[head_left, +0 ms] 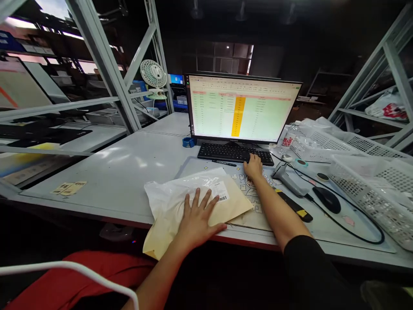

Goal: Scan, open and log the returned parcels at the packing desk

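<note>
My left hand (199, 215) lies flat with spread fingers on a white and cream mailing bag (174, 193), which hangs partly over the desk's front edge. A white barcode label (220, 190) shows on the bag just beyond my fingertips. Farther forward, my right hand (253, 167) rests on the right part of a black keyboard (222, 151), its fingers stretched over the keys. Behind the keyboard stands a monitor (213, 110) with a spreadsheet that has an orange column. A black pen (224, 163) lies in front of the keyboard.
Right of my right arm lie a grey barcode scanner (289, 181), a black mouse (326, 199) and a black box cutter (294, 206). White plastic baskets (371, 181) line the right side. Tape (188, 142) sits left of the monitor. A fan (153, 74) stands behind the metal frame (103, 64).
</note>
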